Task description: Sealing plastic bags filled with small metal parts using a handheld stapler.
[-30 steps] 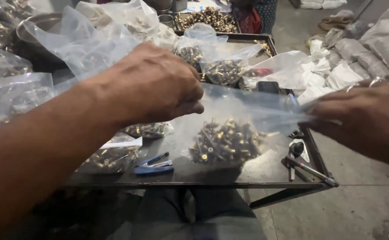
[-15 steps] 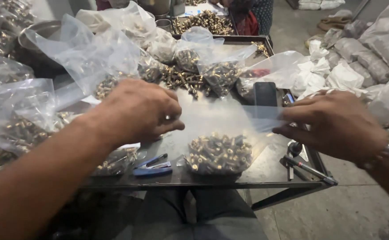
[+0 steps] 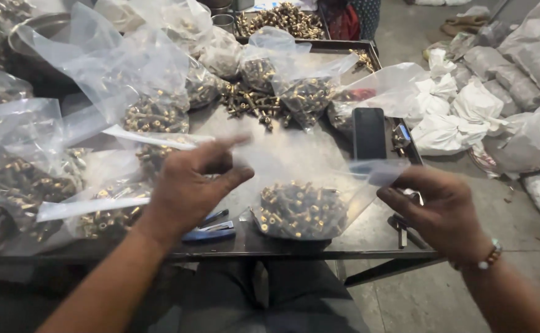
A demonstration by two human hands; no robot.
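while the clear plastic bag of small brass-coloured fittings (image 3: 301,206) is resting its weight on the dark metal table (image 3: 319,243), the left hand (image 3: 193,185) is pinching one top corner and the right hand (image 3: 439,206) is pinching the other, stretching the mouth flat between them. a blue-handled tool (image 3: 211,229) is lying just beside it, a black phone (image 3: 369,132) further back.

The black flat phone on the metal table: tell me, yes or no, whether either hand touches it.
No: the black flat phone lies apart from both hands.
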